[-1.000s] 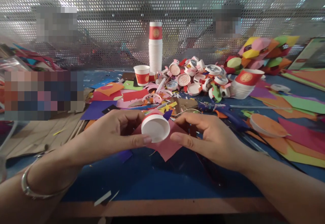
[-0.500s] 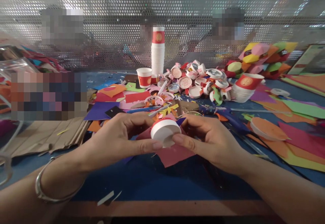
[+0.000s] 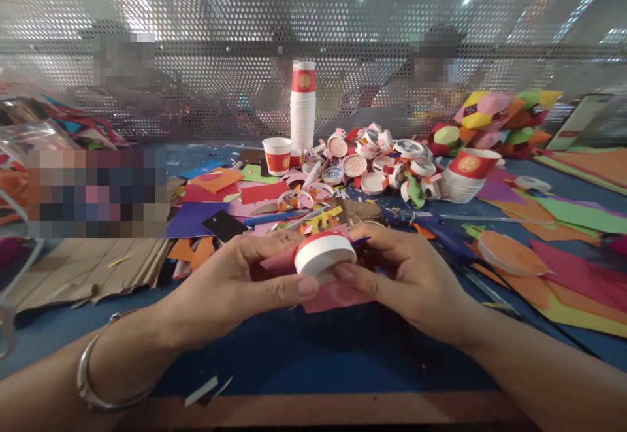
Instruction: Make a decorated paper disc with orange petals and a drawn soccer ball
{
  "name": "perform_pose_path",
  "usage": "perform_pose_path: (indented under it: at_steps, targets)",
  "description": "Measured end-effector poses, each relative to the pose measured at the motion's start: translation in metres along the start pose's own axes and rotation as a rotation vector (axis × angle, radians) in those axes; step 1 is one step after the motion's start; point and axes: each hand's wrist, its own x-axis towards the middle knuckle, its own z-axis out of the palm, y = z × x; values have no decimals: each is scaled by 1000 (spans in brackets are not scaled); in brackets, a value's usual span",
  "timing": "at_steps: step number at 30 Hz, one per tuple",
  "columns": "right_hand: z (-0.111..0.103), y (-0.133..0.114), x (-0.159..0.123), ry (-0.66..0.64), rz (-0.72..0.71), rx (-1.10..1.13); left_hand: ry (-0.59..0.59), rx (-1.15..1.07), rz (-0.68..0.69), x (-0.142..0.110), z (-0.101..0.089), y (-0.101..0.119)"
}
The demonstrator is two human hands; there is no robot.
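Note:
A cut-off paper cup base, white with some red along its far edge, is tilted up between my two hands. My left hand pinches its left side, thumb in front and fingers behind. At the right, my right hand has its thumb on the base's lower front, with the fingertips partly hidden behind. A small purple paper tip sticks out beside the right fingers. Pink paper shows below and behind the base; whether the fingers touch it, I cannot tell.
Beyond my hands lie paper scraps, a blue pen and a heap of cut cup bases. A tall cup stack stands near the perforated metal screen. Corrugated cardboard is at left, a blue-handled tool at right.
The cup base has shifted slightly right and its face has tipped downward, showing more white side wall. My right hand, apart from it a second ago, now has its thumb on it.

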Motion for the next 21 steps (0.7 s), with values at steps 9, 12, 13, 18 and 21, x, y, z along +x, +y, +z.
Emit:
perform_pose_path:
  at_steps: [9,12,13,18,21]
  targets:
    - [1,-1,-5,164,-65,-128,227,566,376,-7,2,4]
    - [1,-1,-6,173,-171,-135,279,735,540,-10,1,3]
    - [1,-1,-6,175,-200,-138,298,795,594,-12,0,3]
    - [3,4,-6,219,-271,-186,369,1070,776,-18,-6,8]
    - [5,5,-5,196,-240,-184,371,1206,825,-17,-7,10]
